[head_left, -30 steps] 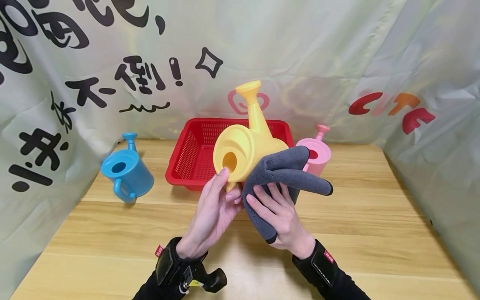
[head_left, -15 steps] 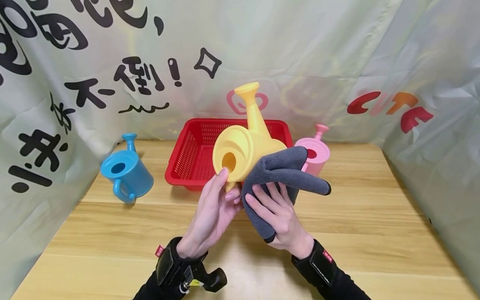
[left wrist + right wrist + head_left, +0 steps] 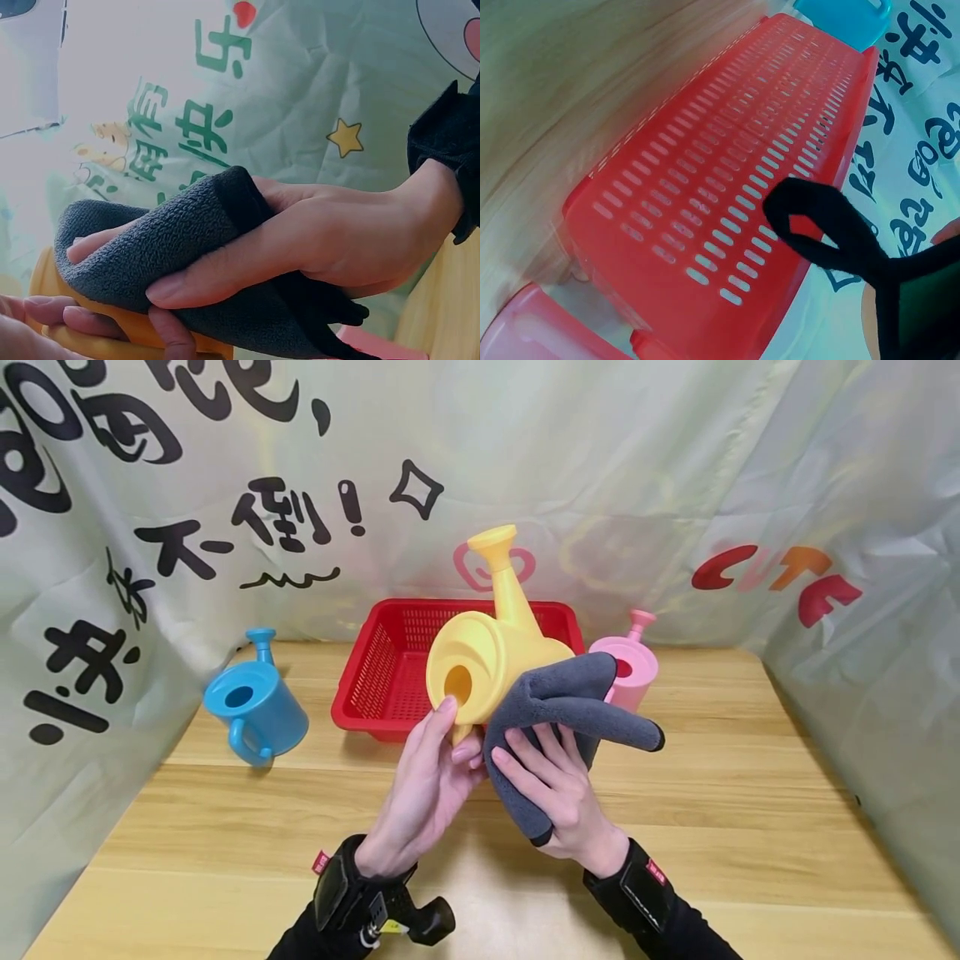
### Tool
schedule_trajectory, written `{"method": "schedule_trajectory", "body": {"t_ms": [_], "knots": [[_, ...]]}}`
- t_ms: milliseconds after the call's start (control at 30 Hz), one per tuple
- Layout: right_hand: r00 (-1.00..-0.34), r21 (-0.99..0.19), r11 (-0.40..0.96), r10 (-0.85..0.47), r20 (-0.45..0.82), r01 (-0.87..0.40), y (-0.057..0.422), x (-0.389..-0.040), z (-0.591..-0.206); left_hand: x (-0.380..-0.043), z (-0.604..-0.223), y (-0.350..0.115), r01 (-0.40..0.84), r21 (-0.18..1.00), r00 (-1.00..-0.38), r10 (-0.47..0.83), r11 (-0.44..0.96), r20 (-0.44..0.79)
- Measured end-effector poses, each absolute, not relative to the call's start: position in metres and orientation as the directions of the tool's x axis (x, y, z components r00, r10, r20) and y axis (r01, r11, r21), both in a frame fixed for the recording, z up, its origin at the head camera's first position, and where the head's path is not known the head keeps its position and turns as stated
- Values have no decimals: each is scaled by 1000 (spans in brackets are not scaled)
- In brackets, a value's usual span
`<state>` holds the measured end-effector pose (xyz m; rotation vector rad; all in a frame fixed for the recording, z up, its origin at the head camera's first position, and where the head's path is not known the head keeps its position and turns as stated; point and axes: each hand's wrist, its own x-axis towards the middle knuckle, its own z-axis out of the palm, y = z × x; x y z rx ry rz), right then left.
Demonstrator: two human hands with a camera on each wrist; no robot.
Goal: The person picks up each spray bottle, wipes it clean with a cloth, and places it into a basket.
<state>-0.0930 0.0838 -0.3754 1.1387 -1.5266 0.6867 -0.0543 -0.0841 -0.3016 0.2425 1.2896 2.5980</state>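
Observation:
A yellow watering can (image 3: 517, 647) is held up in front of me, its spout pointing away and its round fill hole turned towards me. My left hand (image 3: 423, 789) grips it at the handle, thumb near the hole. With fingers and thumb, my right hand (image 3: 566, 797) holds a folded dark grey cloth (image 3: 543, 689) with black edging against the can's right side. In the left wrist view the thumb of the right hand (image 3: 315, 232) lies over the cloth (image 3: 142, 255), on the yellow can (image 3: 142, 326). The right wrist view shows the cloth's black loop (image 3: 821, 214).
Behind the can, a red slotted basket (image 3: 367, 725) stands on the wooden table (image 3: 750, 827). A blue watering can (image 3: 258, 706) stands to its left, and a pink one (image 3: 637, 664) to its right, partly behind the cloth. A printed fabric backdrop (image 3: 637, 460) closes off the back and sides.

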Motion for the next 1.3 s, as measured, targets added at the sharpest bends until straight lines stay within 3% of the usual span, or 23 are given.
{"method": "schedule_trajectory", "body": {"t_ms": [233, 500, 767, 1033, 1167, 1300], "knots": [[4, 116, 388, -278, 961, -914, 87, -96, -371, -55, -304, -82, -117, 811, -951, 300, -574, 75], [-51, 7, 365, -147, 988, -931, 91, -99, -363, -56, -308, -82, -107, 847, -938, 335, -520, 88], [-167, -146, 288, -46, 985, -946, 97, -98, -357, -56, -307, -87, -87, 869, -931, 351, -487, 104], [-233, -226, 224, -2, 973, -948, 99, -100, -357, -56, -305, -89, -54, 870, -932, 338, -490, 133], [-315, -320, 75, 71, 947, -945, 100, -100, -353, -56, -304, -91, -32, 864, -924, 344, -502, 166], [-495, -481, -117, 185, 849, -869, 102, -96, -346, -56, -303, -93, -30, 860, -913, 365, -510, 184]]}}
